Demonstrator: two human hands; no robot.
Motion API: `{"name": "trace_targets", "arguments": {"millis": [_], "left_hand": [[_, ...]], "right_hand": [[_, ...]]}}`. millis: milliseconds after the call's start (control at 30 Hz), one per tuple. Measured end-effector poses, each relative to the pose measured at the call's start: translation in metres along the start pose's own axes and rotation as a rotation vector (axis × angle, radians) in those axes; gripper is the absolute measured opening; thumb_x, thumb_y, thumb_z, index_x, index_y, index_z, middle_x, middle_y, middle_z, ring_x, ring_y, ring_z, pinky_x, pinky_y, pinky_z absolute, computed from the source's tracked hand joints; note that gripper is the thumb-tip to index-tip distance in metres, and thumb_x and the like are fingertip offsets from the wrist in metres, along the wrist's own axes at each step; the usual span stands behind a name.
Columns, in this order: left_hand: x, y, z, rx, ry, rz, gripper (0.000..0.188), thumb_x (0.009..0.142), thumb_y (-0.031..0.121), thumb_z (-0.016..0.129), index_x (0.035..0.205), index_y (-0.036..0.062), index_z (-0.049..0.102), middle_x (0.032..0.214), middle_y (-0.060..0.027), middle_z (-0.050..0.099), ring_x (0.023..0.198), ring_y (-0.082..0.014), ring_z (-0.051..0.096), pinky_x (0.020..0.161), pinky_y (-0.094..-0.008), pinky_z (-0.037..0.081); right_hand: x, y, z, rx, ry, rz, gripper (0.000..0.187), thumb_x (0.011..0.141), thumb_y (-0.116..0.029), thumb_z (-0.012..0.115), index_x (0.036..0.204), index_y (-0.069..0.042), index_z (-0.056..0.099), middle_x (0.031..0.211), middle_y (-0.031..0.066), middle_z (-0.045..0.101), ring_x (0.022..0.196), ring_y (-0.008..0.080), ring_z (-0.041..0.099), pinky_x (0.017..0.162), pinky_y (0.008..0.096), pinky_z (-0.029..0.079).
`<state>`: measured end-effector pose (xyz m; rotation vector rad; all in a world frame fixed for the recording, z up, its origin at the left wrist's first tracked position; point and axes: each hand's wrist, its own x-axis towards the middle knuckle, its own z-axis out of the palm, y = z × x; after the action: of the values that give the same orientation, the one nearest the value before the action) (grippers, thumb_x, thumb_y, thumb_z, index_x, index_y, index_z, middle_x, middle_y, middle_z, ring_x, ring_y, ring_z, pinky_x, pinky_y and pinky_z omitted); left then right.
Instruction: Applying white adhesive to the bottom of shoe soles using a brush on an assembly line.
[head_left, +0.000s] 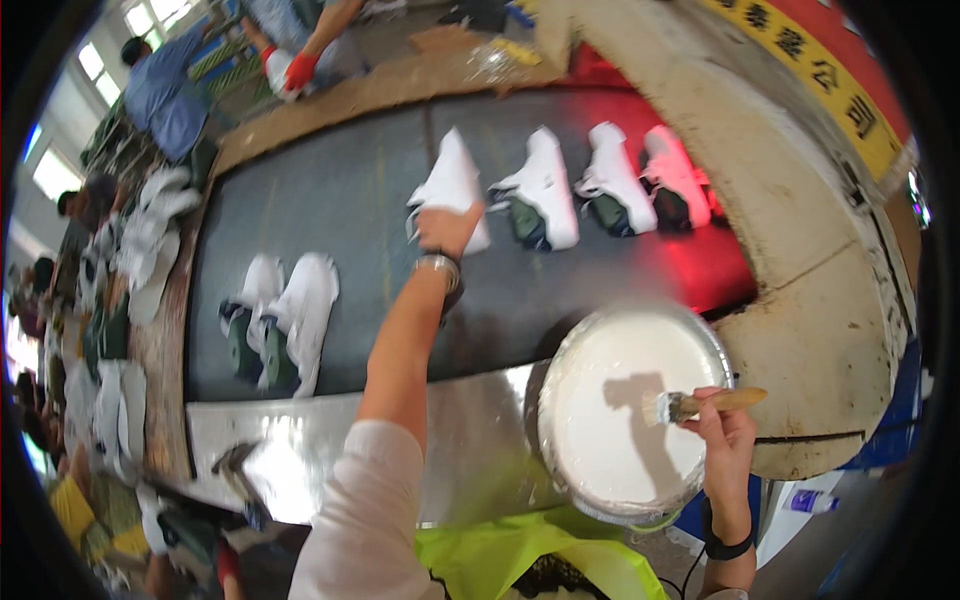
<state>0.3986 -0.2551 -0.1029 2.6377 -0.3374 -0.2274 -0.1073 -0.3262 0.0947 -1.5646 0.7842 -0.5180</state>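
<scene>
My left hand (446, 230) reaches out over the dark belt and is closed on the heel end of a white shoe upper (450, 172); part of its fingers is hidden. My right hand (728, 430) grips a brush (720, 401) by its wooden handle, bristles pointing left. The brush is above a round metal basin (548, 395) filled with white liquid (600, 440), and its shadow falls on the surface. To the right of my left hand, more white shoe uppers (543, 185) with dark green parts lie in a row. Two others (305, 315) lie side by side at the left.
The dark belt (330, 210) runs under a beige machine housing (780, 190) glowing red inside. A metal ledge (450, 450) borders its near side. Stacked white pieces (155, 240) stand left. Across the belt, a person's red-gloved hand (302, 70) holds something white. A bottle (812, 501) is at lower right.
</scene>
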Motion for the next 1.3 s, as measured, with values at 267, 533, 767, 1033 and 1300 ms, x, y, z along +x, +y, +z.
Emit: {"name": "trace_targets", "arguments": {"millis": [267,533,767,1033,1300], "left_hand": [[-0.142,-0.110,-0.107,0.427,0.469,0.321,0.114,0.070,0.057,0.076,0.141,-0.0150,0.024,0.150,-0.0315,0.024,0.142,-0.0466,0.016,0.113,-0.0602,0.014],[-0.168,-0.237,-0.164,0.031,0.065,-0.275,0.119,0.058,0.063,0.082,0.131,-0.0181,0.035,0.115,-0.0286,0.062,0.110,-0.0396,0.061,0.093,-0.0430,0.049],[-0.123,-0.210,-0.164,0.172,0.216,-0.189,0.073,0.062,0.057,0.079,0.101,-0.0032,0.069,0.101,-0.0238,0.069,0.098,-0.0375,0.067,0.086,-0.0400,0.053],[-0.221,-0.171,-0.225,-0.895,-0.012,-0.230,0.055,0.080,0.024,0.078,0.121,-0.0069,0.059,0.111,-0.0115,0.066,0.094,-0.0199,0.066,0.081,-0.0324,0.053],[-0.432,-0.181,-0.093,-2.597,-1.044,-0.263,0.064,0.100,0.042,0.044,0.146,0.0009,0.029,0.137,-0.0168,0.047,0.126,-0.0308,0.047,0.107,-0.0451,0.040]], "right_hand": [[0.004,-0.015,0.010,-0.009,-0.023,-0.092,0.021,0.099,-0.012,0.050,0.110,0.005,0.057,0.109,0.0107,0.059,0.094,0.0169,0.062,0.080,0.0321,0.057],[-0.024,-0.031,0.030,0.036,-0.109,-0.130,0.020,0.098,-0.010,0.053,0.110,0.004,0.059,0.107,0.0111,0.062,0.093,0.0165,0.063,0.078,0.0312,0.057],[-0.018,-0.029,0.040,0.053,-0.087,-0.098,0.020,0.098,-0.010,0.054,0.111,0.004,0.059,0.104,0.0108,0.063,0.092,0.0165,0.064,0.077,0.0311,0.057],[-0.014,-0.004,0.030,0.008,-0.050,-0.110,0.023,0.099,-0.013,0.054,0.114,0.004,0.059,0.106,0.0093,0.063,0.094,0.0155,0.063,0.076,0.0301,0.058],[0.002,0.049,0.018,-0.212,0.003,-0.183,0.024,0.094,-0.019,0.061,0.105,0.002,0.066,0.085,0.0078,0.069,0.074,0.0121,0.064,0.061,0.0279,0.052]]}}
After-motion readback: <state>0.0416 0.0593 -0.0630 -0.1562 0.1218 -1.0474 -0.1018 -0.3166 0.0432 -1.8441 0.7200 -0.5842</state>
